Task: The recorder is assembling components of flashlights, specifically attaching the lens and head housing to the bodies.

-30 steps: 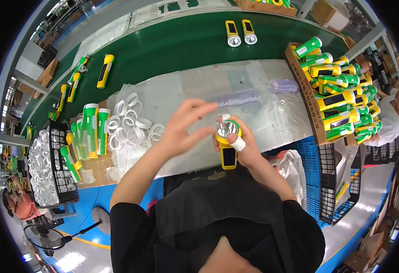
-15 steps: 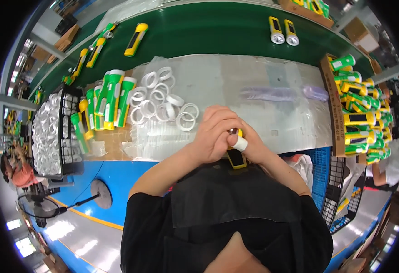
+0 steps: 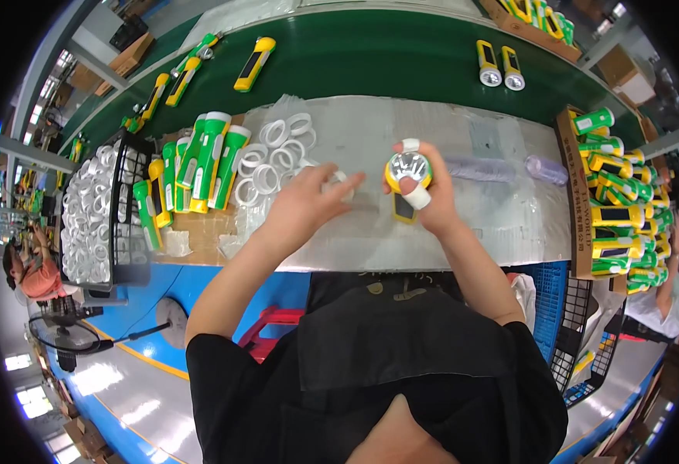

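One torch in hand, a yellow one (image 3: 410,164) with a silver reflector, above the covered bench (image 3: 370,241), in front of the person. Right hand (image 3: 438,199): fingers wrapped round the head, thumb laid over the near part of the reflector; white covers on thumb and one finger. Left hand (image 3: 299,207): fingers spread, slightly curled, blurred; a pale shape at the fingertips could be a ring, but cannot tell whether anything is held. Key relation: torch lies to the right of the left hand's fingertips, with a gap between; right hand is nearer, being in contact. Long axis appears foreshortened: head uppermost and facing the camera, body with its dark panel dropping below and toward the person. Loose white rings (image 3: 266,166) lie just beyond and left of the left hand, the nearest partly hidden behind it. Green torches (image 3: 212,155) lie side by side further left. Right of the held torch: a long purplish clear stack (image 3: 482,170), then a shorter one (image 3: 546,170), near the torch-filled carton (image 3: 581,216).
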The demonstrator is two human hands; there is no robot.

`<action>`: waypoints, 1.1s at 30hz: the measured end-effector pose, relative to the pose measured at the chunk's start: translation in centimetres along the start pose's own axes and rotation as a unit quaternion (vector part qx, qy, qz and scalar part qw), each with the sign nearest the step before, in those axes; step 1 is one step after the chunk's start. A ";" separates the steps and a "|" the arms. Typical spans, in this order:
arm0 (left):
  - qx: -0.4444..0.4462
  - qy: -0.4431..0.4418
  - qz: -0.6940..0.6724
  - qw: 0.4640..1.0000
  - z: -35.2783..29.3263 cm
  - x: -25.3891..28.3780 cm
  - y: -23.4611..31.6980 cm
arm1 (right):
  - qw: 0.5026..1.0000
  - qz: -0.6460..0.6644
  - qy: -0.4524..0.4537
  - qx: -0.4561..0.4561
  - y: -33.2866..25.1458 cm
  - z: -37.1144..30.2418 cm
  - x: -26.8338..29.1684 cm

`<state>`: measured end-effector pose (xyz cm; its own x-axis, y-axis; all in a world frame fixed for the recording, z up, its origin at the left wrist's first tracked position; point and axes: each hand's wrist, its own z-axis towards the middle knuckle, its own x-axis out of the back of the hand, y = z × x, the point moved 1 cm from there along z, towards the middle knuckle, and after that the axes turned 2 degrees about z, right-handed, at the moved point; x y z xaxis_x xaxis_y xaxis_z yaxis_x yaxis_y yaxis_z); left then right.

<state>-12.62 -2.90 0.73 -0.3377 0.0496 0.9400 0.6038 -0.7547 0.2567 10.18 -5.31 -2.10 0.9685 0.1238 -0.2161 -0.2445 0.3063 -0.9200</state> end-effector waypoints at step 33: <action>-0.105 0.157 -0.201 0.961 8.2 1.3 6.2 | 0.860 -0.461 -0.199 0.097 -12.9 3.8 4.8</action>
<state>-3.39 -2.09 5.38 -0.7349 0.1887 0.6514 0.2315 -0.8330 0.5025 17.80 -5.05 9.95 0.6719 0.0448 0.7393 0.5771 0.5941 -0.5604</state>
